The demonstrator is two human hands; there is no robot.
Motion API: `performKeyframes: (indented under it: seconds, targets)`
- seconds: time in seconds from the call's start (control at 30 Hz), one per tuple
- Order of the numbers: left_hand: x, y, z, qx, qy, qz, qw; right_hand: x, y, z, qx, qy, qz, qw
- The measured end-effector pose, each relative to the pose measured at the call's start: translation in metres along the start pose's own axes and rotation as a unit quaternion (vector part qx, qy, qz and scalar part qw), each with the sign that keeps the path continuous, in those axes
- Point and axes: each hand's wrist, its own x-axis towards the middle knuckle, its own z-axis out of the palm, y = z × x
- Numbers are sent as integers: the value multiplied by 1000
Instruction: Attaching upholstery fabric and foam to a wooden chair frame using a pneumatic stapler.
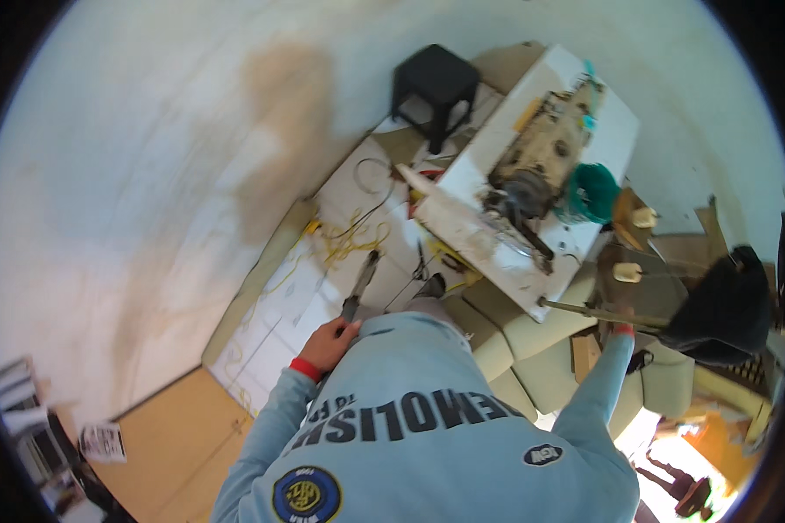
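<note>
My left hand [324, 345], with a red band at the wrist, is closed around a long, narrow dark tool [362, 283] held low in front of me; its exact kind does not show. On the right, my right arm reaches out to my right hand [617, 277], smeared by motion beside a thin pole [589, 311]. Its fingers are too blurred to read, and whether they touch the pole is unclear. A bundle of black cloth [720, 307] hangs by the pole's right end. Ahead, a dirty beige machine part [548, 144] lies on a white table [480, 166].
A teal bucket [590, 193] stands at the table's right side, a black stool [434, 87] beyond its left. Tangled yellow cord [358, 240] lies on the tiled floor. Cream cushioned seats [532, 344] run along my right. Two pale blocks [626, 272] sit near the right hand.
</note>
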Motion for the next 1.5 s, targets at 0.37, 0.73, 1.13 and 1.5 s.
performKeyframes:
  seconds: [0.37, 0.73, 1.13, 1.5]
  targets:
    - [-41, -75, -71, -36, 38, 116, 992, -260, -565, 58, 677, -65, -236, 694]
    - [-145, -168, -90, -235, 178, 76, 952, -334, -842, 67, 383, -81, -478, 786]
    - [-232, -200, -77, -467, 402, -22, 788, -438, -955, 195, 329, -679, -27, 655]
    - [-292, -210, -19, -550, 802, 101, 210, -684, -1002, 251, 120, -749, -265, 596]
